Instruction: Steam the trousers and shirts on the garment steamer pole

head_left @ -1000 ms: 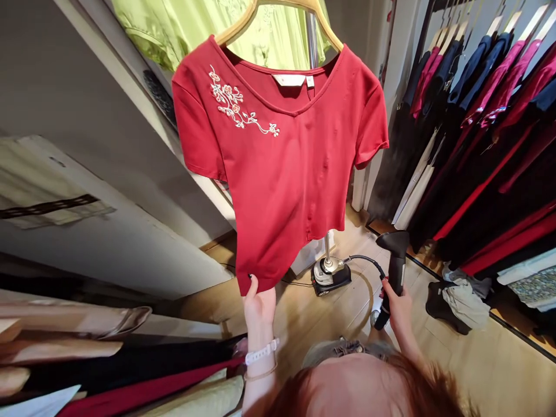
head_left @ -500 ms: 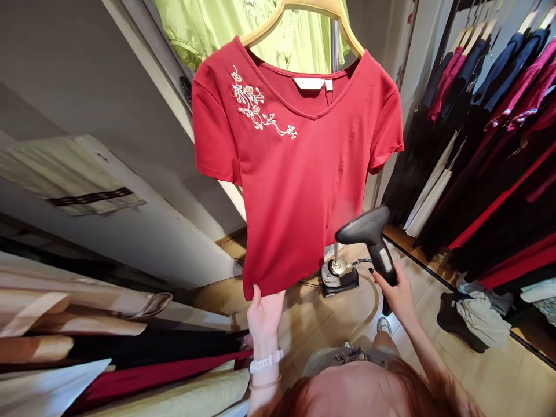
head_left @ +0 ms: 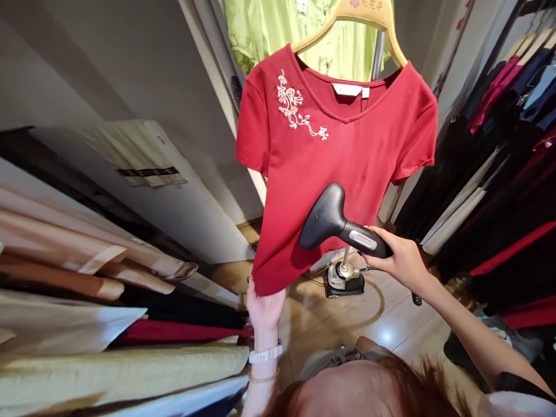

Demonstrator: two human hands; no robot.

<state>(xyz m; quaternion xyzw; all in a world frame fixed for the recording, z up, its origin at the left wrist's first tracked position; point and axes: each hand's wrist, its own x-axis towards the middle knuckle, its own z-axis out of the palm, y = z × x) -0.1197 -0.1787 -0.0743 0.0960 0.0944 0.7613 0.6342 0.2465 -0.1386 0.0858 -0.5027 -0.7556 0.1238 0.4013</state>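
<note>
A red short-sleeved T-shirt with white floral embroidery hangs from a yellow wooden hanger. My left hand pinches its lower left hem, with the thumb in front and the other fingers behind the cloth. In my right hand is the handle of a black garment steamer head. The head lies against or just in front of the shirt's lower middle; I cannot tell whether it touches. Below the shirt, the steamer base stands on the floor, with its hose partly hidden.
A pale green garment hangs behind the shirt. Racks of folded-over clothes fill the lower left, and dark and red garments hang at the right. A hose curves over the wooden floor.
My right hand has brought the steamer head left and up, from the shirt's lower right edge to its lower middle, turning it. The shirt appears further right in view; my left hand still grips the hem.
</note>
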